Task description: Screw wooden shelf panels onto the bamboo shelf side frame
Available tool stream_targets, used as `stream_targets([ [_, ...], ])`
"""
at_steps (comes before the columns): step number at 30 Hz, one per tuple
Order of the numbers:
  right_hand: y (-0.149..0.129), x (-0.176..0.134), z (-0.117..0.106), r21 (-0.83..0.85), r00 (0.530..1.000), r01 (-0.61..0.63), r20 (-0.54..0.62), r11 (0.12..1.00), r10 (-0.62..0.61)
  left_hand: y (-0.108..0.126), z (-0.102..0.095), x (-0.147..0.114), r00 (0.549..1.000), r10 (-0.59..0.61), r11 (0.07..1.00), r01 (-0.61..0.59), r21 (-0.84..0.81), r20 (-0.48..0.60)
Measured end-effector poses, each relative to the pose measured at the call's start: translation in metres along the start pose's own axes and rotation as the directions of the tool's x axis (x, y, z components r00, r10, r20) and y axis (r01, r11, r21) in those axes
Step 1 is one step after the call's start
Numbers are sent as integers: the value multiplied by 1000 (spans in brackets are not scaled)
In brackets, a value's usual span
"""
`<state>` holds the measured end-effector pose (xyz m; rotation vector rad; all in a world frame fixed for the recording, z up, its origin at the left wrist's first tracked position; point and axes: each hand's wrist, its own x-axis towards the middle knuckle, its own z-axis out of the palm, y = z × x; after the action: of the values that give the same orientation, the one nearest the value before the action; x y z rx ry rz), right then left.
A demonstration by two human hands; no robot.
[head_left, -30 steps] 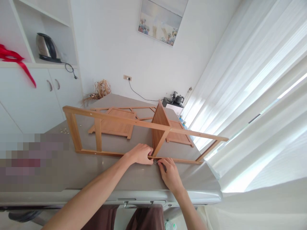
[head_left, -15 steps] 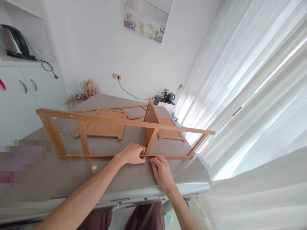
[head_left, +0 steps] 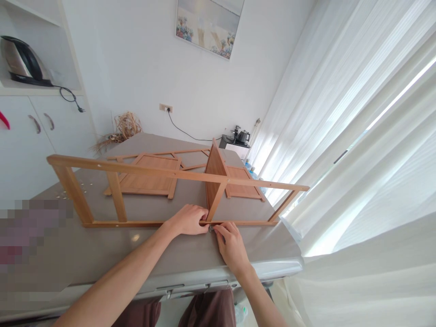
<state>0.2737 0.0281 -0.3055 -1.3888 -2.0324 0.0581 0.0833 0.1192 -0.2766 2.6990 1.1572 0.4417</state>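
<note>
A wooden ladder-like frame (head_left: 146,170) stands on its long edge on the table, with an upright wooden panel (head_left: 215,159) joined behind its middle crosspiece. My left hand (head_left: 189,220) grips the lower rail where that crosspiece meets it, fingers wrapped round the wood. Just right of it, my right hand (head_left: 230,240) pinches a small metal tool (head_left: 210,228) between thumb and fingertips, at the outer face of the same joint. The tool is tiny and partly covered by fingers, so its exact kind is unclear.
Behind the frame lie a flat wooden panel (head_left: 150,175), another panel (head_left: 242,180) and a second frame (head_left: 192,159). Small pale hardware (head_left: 64,195) is scattered at the left of the table (head_left: 143,261). Dried stalks (head_left: 126,123) sit by the wall; curtains (head_left: 340,136) hang right.
The small metal tool has turned slightly in my right fingers. My left hand stays on the rail, and the view has shifted a little.
</note>
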Motion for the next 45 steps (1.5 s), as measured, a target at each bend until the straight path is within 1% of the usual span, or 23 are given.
stream_targets([
  [6, 1, 2, 0, 3, 1000, 4, 0, 1000, -4, -1, 2, 1, 1000, 3, 1000, -3, -7, -4],
  [12, 1, -1, 1, 21, 997, -41, -61, 999, 43, -1, 2, 2, 1000, -14, 1000, 14, -1, 0],
  [17, 2, -2, 1, 2, 998, -49, -30, 999, 49, -1, 2, 2, 1000, -13, 1000, 14, -7, 8],
  [23, 5, -1, -1, -9, 999, -46, -30, 999, 46, -1, 3, 3, 1000, -13, 999, 13, -30, -1],
  [26, 7, 2, -3, -14, 999, -50, 0, 999, 50, -1, 3, 3, 1000, -12, 1000, 12, -27, -7],
  [29, 9, 3, -5, -19, 999, -19, 43, 1000, 20, -2, 4, 3, 1000, -12, 1000, 12, -25, -3],
  [35, 13, 2, -3, -25, 998, 17, 54, 1000, -15, -3, 6, 2, 1000, -7, 1000, 7, -15, -9],
  [38, 12, 4, -3, -44, 996, 40, 83, 998, -37, -3, 6, 1, 1000, 0, 1000, 0, 2, -13],
  [42, 8, 6, -11, -41, 988, 86, 130, 995, -80, 0, 3, -1, 1000, 14, 1000, -14, 23, -16],
  [45, 11, 2, -21, 22, 986, 93, 134, 995, -95, 3, 0, -3, 1000, 2, 999, -1, 39, -14],
])
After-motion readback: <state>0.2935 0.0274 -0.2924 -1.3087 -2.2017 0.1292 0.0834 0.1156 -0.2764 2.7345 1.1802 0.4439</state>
